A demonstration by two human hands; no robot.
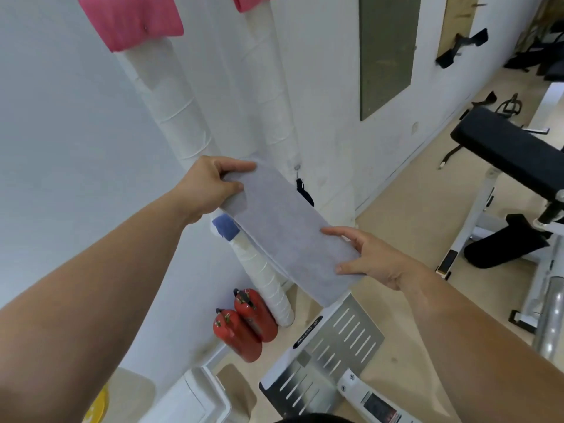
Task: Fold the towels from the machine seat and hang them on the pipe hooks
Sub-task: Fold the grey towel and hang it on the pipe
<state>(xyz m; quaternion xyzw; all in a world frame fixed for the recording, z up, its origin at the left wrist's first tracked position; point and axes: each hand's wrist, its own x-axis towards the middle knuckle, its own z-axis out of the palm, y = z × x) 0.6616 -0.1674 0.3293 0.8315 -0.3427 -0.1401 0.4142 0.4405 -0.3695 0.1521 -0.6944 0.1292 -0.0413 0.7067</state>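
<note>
White gym wall (61, 117) with white tape-wrapped pipes (171, 102), beige floor (406, 209). Head view only.

Two pink folded towels (128, 19) hang at the pipe tops. Grey-blue folded towel (287, 227) is held in the air in front of the pipes as a flat strip stretched between both hands. Left hand (210, 184) pinches its upper end, thumb on top, fingers curled round the edge. Right hand (375, 257) pinches the lower end, thumb and forefinger on top, other fingers hidden.

Small metal hook (296, 167) with a black strap sits just beyond the towel. Two red fire extinguishers (244, 325) lie at the wall base. Black padded bench (512, 151) is on the right, slotted metal plate (329, 355) is below.
</note>
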